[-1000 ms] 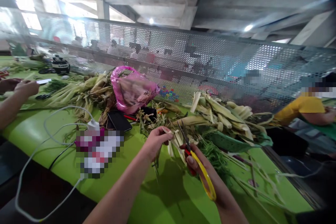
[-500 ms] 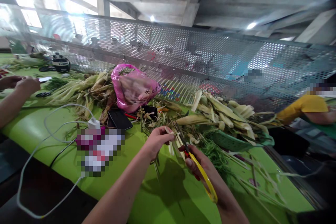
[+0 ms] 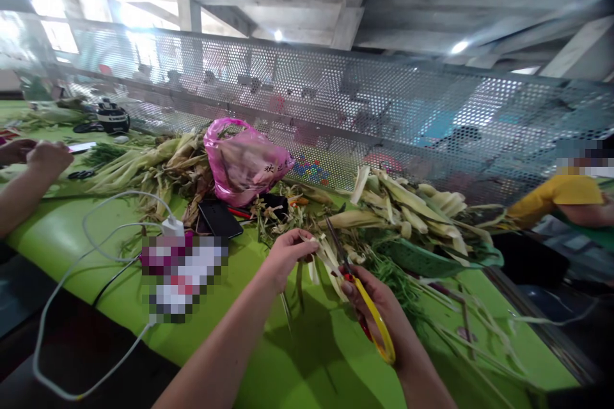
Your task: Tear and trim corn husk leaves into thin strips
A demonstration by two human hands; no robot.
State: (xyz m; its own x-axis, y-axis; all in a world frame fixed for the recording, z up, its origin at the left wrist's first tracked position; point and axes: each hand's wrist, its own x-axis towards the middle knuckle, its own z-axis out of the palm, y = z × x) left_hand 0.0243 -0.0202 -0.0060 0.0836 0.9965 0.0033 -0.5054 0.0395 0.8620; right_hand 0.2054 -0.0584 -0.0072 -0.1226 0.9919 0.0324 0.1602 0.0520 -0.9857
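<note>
My left hand (image 3: 293, 255) pinches a pale strip of corn husk between thumb and fingers, above the green tabletop. In my right hand (image 3: 367, 297) is a pair of scissors (image 3: 377, 323) with yellow and red handles, its blades pointing up and away from me. The blades lie just right of the left fingertips, beside pale husk strips (image 3: 327, 254). My right fingers also seem to touch one of these strips. Behind the blades, more corn husks (image 3: 407, 204) are heaped over a green basket (image 3: 432, 261).
A pink plastic bag (image 3: 247, 166) stands beside another husk pile (image 3: 167, 160). Left of my arm lie a black phone (image 3: 220, 218), a white charger (image 3: 173, 226) and cables. Green strands (image 3: 396, 284) lie right. Another person's hands (image 3: 48, 156) work far left; a yellow-sleeved person (image 3: 570, 192) sits right.
My right hand and the scissors have shifted slightly right, away from the left fingertips. The left hand has barely moved and keeps its pinch on the husk strip.
</note>
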